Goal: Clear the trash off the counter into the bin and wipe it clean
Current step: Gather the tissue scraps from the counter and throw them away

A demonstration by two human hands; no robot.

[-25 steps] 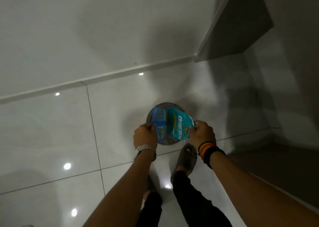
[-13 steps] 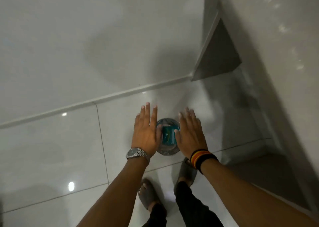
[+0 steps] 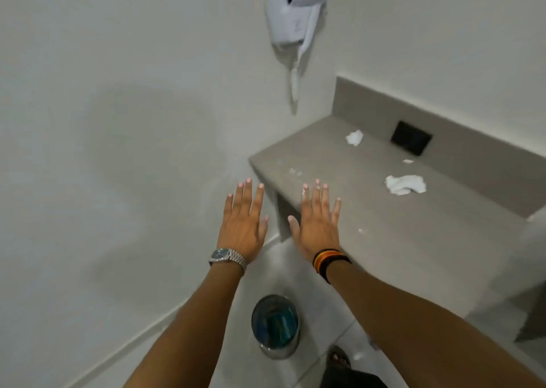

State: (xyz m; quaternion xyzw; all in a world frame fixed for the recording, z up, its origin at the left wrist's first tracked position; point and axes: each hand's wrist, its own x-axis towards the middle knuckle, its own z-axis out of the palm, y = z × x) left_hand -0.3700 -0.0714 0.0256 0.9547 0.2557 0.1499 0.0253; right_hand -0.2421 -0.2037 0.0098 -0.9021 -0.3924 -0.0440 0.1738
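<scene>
**Ana:** What sits closest, at the bottom of the frame?

**Ben:** The bin (image 3: pixel 275 327). It stands on the floor, low in the middle, between the person's two forearms. Something blue-green lies inside it. It looks like a wrapper, but the view is a bit blurry, so that is a guess.

**Ana:** And the hands?

**Ben:** Both are up above the bin, in the middle of the frame. The left hand (image 3: pixel 244 221) is flat and spread wide, with nothing in it. The right hand (image 3: pixel 316 221) is the same: fingers stretched out, holding nothing. A watch (image 3: pixel 227 257) is on the left wrist and bands (image 3: pixel 328 260) are on the right.

**Ana:** Where is the trash that is left?

**Ben:** Up and to the right of the hands, on the grey counter (image 3: pixel 393 240). The big crumpled tissue (image 3: pixel 405 184) lies at the right of the frame. Its long side runs left to right. A smaller tissue wad (image 3: pixel 354 137) sits farther back, near the black wall plate (image 3: pixel 411 137). A tiny scrap (image 3: pixel 408 161) lies between them.

**Ana:** Which hand is nearer?

**Ben:** The right one. It is over the counter's near corner, while the left hand is off the edge, by the wall. So the right hand likely has the shorter reach to the big tissue.

**Ana:** Farthest away?

**Ben:** A white hair dryer (image 3: pixel 295 9) on the wall, at the top.
</scene>
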